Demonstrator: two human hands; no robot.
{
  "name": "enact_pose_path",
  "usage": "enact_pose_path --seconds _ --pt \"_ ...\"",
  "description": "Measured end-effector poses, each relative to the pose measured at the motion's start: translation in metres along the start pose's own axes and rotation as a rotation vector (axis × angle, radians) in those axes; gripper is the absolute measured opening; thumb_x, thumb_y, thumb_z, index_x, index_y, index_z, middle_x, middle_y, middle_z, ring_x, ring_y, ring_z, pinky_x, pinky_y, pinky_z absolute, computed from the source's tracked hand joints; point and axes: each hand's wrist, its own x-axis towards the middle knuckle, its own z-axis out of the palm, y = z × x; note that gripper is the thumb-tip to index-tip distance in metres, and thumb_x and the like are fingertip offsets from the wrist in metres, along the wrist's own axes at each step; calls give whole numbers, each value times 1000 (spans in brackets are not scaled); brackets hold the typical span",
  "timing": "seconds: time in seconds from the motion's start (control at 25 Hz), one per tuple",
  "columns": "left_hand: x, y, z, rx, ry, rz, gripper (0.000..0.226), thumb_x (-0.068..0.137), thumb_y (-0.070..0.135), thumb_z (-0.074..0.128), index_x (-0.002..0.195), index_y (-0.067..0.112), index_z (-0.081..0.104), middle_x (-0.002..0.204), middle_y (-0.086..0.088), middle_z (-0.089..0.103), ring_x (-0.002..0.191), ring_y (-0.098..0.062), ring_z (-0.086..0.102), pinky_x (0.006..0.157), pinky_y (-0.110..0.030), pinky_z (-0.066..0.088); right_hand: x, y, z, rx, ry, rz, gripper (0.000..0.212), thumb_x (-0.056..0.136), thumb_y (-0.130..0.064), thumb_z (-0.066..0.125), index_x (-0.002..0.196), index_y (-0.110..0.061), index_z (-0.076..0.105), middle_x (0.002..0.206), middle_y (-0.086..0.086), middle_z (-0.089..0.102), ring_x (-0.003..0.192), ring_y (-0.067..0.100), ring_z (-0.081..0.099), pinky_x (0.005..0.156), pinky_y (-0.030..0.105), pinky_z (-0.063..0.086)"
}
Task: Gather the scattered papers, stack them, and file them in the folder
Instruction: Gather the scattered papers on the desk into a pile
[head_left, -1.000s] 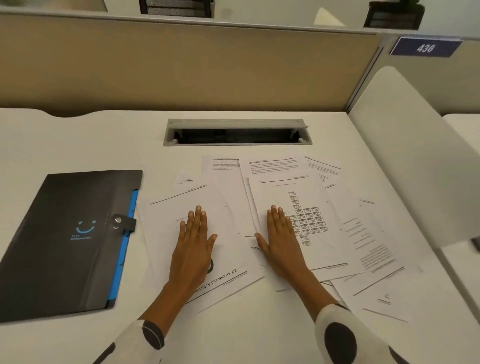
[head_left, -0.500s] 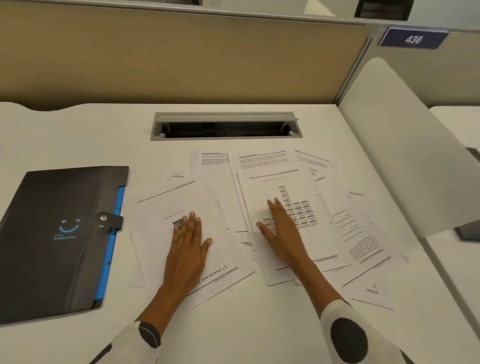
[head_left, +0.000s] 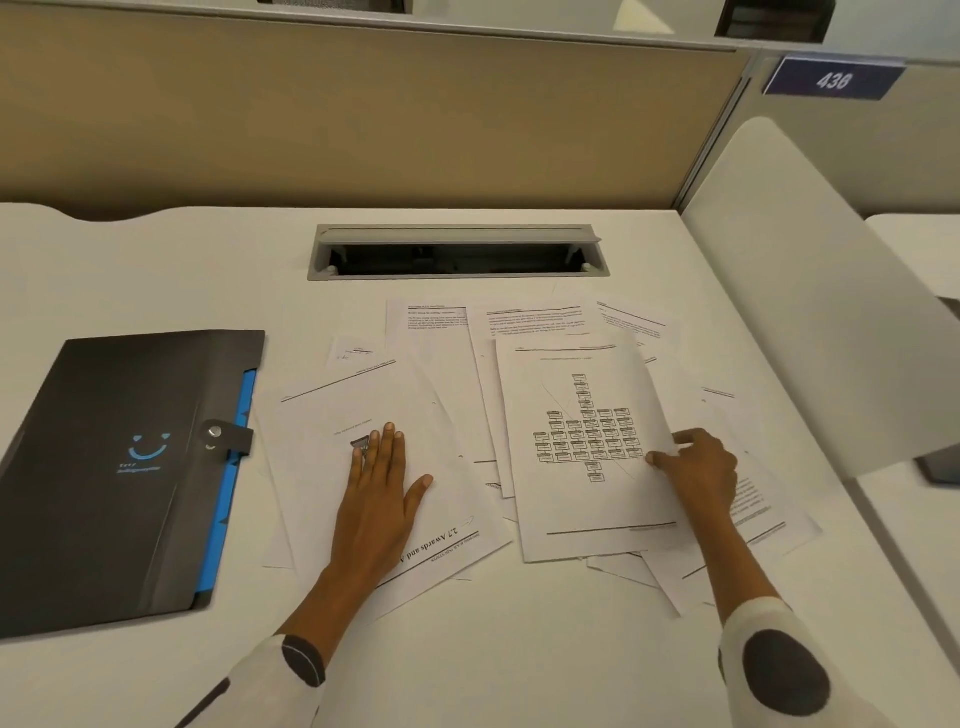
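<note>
Several printed white papers (head_left: 447, 395) lie scattered and overlapping across the middle of the white desk. My left hand (head_left: 382, 488) rests flat, fingers together, on a tilted sheet headed "2.7 Awards". My right hand (head_left: 698, 467) is at the right edge of the top sheet with a box diagram (head_left: 582, 441), thumb on top and fingers curled around the edge. A black folder (head_left: 114, 467) with a blue smile mark and a snap tab lies closed at the left, blue dividers showing along its right side.
A grey cable slot (head_left: 457, 252) is sunk into the desk behind the papers. A tan partition (head_left: 363, 114) stands at the back. A white divider panel (head_left: 810, 312) rises at the right, with a blue "438" sign (head_left: 834, 79) above.
My right hand slid from the middle of the diagram sheet to its right edge and curled onto it. My left hand stayed flat on its sheet.
</note>
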Motion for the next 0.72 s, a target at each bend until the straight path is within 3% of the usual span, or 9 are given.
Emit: enact_pose_path --seconds 0.12,0.2,0.28,0.48,0.56,0.64,0.72 --pt "2 4 -7 -93 -5 -9 85 79 69 -7 142 12 -8 154 0 -8 141 -12 -10 116 -30 -7 1 9 -8 176 -12 -73 22 76 -19 74 92 -6 70 93 16 71 87 34 62 73 33 42" --pt "3 7 -14 -191 -3 -25 70 91 54 18 146 13 1 157 -2 0 141 -10 -7 117 -30 -6 -2 13 -14 329 -23 -59 17 77 -22 73 90 -10 70 90 14 71 79 29 61 74 34 45" --pt "6 11 -22 -308 30 -33 61 95 42 29 146 16 8 157 -1 7 140 -6 -3 116 -27 -5 -6 14 -19 473 -71 -45 16 78 -22 73 88 -9 70 85 14 71 74 27 62 74 37 49" --pt "17 33 -44 -887 38 -245 64 87 54 37 143 24 28 147 2 36 132 -12 36 112 -31 24 -27 0 -4 598 -216 -3 12 77 -24 74 76 -13 73 69 1 75 59 18 70 55 28 58" --pt "22 37 -48 -1178 -28 -374 61 85 58 39 136 26 40 137 -1 52 121 -16 51 102 -36 41 -37 -4 7 611 -304 20 14 77 -25 74 74 -12 74 73 4 76 65 22 72 63 34 60" --pt "25 36 -49 -1386 -20 -499 39 91 43 47 124 23 53 117 -2 65 103 -19 62 83 -34 52 -45 -3 16 582 -391 8 19 78 -28 73 74 -9 74 77 10 76 68 26 71 70 42 59" --pt "25 30 -47 -1494 27 -597 25 92 24 53 115 17 58 105 -3 67 91 -20 64 74 -35 53 -49 1 21 517 -399 -34 28 80 -32 71 77 -4 72 79 20 73 68 30 68 73 46 56"
